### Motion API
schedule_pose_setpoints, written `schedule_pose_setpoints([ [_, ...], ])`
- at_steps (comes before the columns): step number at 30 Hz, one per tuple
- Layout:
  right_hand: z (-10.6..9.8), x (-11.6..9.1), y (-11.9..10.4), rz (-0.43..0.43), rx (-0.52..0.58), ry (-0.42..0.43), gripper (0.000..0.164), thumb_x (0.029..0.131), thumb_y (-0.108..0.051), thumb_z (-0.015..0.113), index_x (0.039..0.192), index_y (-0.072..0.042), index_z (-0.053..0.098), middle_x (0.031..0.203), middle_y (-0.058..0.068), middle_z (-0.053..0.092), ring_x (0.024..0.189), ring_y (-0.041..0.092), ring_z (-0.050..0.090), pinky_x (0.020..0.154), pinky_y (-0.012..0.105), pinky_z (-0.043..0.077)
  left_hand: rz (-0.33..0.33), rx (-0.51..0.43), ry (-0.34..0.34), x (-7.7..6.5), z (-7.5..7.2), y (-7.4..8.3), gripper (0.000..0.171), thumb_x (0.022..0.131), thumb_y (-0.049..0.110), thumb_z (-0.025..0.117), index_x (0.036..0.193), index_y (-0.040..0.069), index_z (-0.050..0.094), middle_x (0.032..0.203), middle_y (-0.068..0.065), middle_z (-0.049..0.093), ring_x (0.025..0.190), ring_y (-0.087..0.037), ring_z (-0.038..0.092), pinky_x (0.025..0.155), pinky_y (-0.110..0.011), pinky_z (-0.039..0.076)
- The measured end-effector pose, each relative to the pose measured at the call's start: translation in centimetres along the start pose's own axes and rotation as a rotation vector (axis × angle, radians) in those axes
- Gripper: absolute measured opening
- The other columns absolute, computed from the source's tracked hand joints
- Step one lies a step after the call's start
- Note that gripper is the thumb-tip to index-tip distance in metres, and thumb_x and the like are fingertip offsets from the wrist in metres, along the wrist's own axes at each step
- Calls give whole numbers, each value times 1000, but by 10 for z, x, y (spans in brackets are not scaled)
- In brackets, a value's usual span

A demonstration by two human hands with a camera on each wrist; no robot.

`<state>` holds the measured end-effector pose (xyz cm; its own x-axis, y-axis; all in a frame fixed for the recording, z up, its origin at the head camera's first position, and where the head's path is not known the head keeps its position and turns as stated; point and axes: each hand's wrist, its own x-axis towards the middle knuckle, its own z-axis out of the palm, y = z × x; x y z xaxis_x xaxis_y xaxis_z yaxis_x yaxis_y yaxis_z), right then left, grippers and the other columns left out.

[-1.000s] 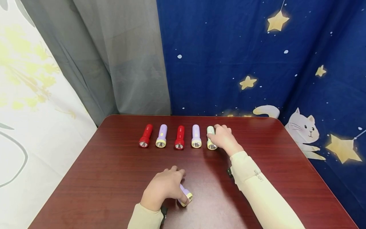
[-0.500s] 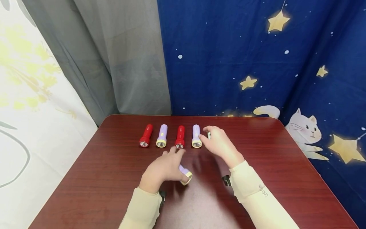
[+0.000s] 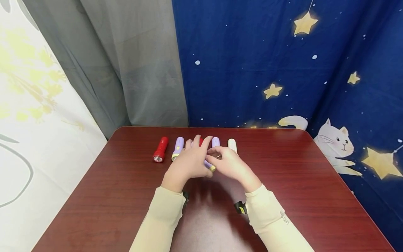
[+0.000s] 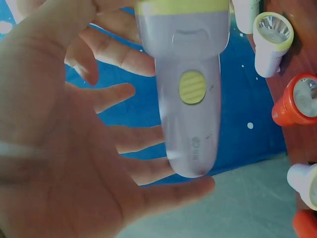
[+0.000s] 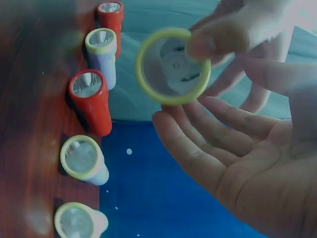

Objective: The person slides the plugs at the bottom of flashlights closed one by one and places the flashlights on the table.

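Observation:
My left hand (image 3: 189, 163) holds a purple flashlight (image 4: 190, 129) with a yellow rim and yellow switch, thumb at its head end. In the left wrist view its tail points down, near the fingertips. My right hand (image 3: 231, 165) is close beside it, fingers extended loosely toward the flashlight's head; the right wrist view shows those fingertips right at the yellow rim. Behind the hands a row of flashlights lies on the table: a red flashlight (image 3: 161, 149), a purple flashlight (image 3: 178, 146), a second red flashlight (image 5: 91, 104) mostly hidden in the head view, another purple one and a whitish flashlight (image 3: 232, 144).
The dark red-brown wooden table (image 3: 110, 196) has its far edge just past the row. A grey curtain (image 3: 148, 70) and a blue star-patterned curtain (image 3: 236, 70) hang behind it. Dark wrist bands sit at both sleeve cuffs.
The left hand has carried the purple flashlight forward toward the row. The right hand has left the whitish flashlight and moved left, to the held flashlight.

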<state>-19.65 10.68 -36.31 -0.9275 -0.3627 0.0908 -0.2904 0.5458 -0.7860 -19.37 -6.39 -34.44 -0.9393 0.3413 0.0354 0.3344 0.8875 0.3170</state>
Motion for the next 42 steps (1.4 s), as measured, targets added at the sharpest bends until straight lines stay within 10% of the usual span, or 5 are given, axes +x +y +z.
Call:
schedule_pose_setpoints([
  [11,2,-12,12,89,-23,65,30,87,-13,69,116,-4,75,100,9,81,90,19,76,86,35,61,102,-12,-31,0,8,24,108,73,33,91,165,27,35,174,-12,27,154,-45,34,110,-56,54],
  [19,-7,-11,11,108,20,81,43,91,-21,78,127,2,71,112,16,79,104,28,75,91,40,62,222,-435,135,-4,9,8,74,80,16,82,149,20,56,176,-7,26,164,-33,21,119,-57,47],
  [25,-9,-10,13,112,293,99,46,97,-14,75,137,7,64,126,26,73,112,35,75,88,37,64,-26,-860,357,-1,12,5,52,97,10,64,148,10,54,157,-13,54,143,-34,55,116,-55,51],
  [30,-7,-11,16,146,404,82,49,101,-12,69,145,6,58,133,27,69,122,37,71,98,43,63,-224,-1142,304,-2,21,6,50,102,24,71,148,10,56,136,-17,71,118,-32,74,99,-49,62],
  [42,-3,-13,18,135,382,12,59,98,-10,71,151,7,50,140,28,66,131,40,67,110,52,56,-272,-1165,225,-2,36,5,52,99,18,76,147,3,60,138,-19,71,111,-29,74,93,-47,64],
])
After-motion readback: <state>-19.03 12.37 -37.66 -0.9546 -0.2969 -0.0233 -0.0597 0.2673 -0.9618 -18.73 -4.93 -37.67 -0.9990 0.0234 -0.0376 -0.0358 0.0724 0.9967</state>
